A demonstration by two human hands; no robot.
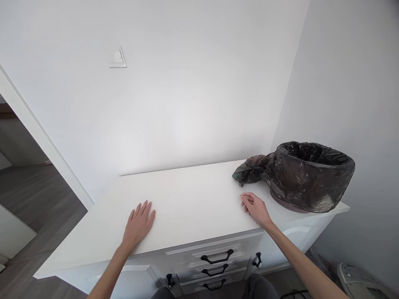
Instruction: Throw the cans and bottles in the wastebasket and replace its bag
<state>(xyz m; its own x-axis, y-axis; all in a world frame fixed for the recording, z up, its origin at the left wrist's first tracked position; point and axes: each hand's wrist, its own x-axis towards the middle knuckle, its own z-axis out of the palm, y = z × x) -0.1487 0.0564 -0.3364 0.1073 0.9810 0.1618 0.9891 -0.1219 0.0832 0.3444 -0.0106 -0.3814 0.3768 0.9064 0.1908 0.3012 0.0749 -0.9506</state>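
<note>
My left hand (139, 223) lies flat on the white top of a dresser (190, 199), its fingers stretched out and pointing toward the wall. On the right, my right hand (254, 209) is above or on the same top with its fingers curled and the thumb against the index finger. Whatever may be between those fingertips is too small or hidden to make out. Just beyond it sits a bin lined with a black plastic bag (305, 178). The bag's gathered, knotted end (252, 169) sticks out to the left of the bin, near my right hand but apart from it.
Drawers with black handles (217, 257) and cupboard doors form the dresser's front. A light switch (117, 59) is on the wall behind. A doorway with dark flooring (40, 199) opens at left. A pale appliance (358, 282) and a dark cable (294, 294) lie low at right.
</note>
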